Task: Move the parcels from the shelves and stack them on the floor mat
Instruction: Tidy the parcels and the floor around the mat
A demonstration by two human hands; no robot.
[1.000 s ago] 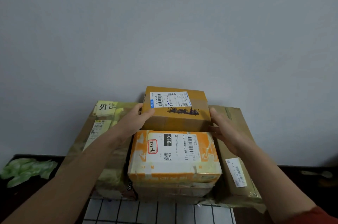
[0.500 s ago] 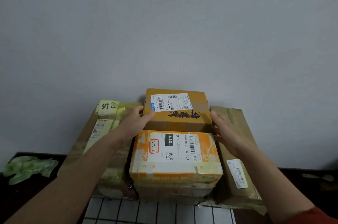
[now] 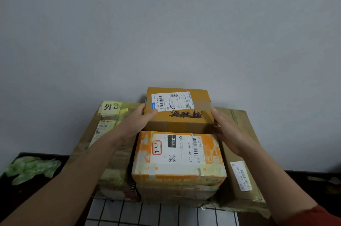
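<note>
A brown parcel (image 3: 184,120) with a white label and black scribble sits at the back of the stack, against the wall. My left hand (image 3: 136,124) grips its left side with the thumb over the top edge. My right hand (image 3: 228,131) presses flat against its right side. In front of it lies an orange-and-white parcel (image 3: 177,155) on top of another taped parcel (image 3: 177,192). The white gridded floor mat (image 3: 156,214) shows below the stack.
A large taped carton (image 3: 110,133) flanks the stack on the left and a tall brown carton (image 3: 239,115) on the right. A green crumpled thing (image 3: 31,168) lies on the dark floor at far left. The grey wall stands right behind.
</note>
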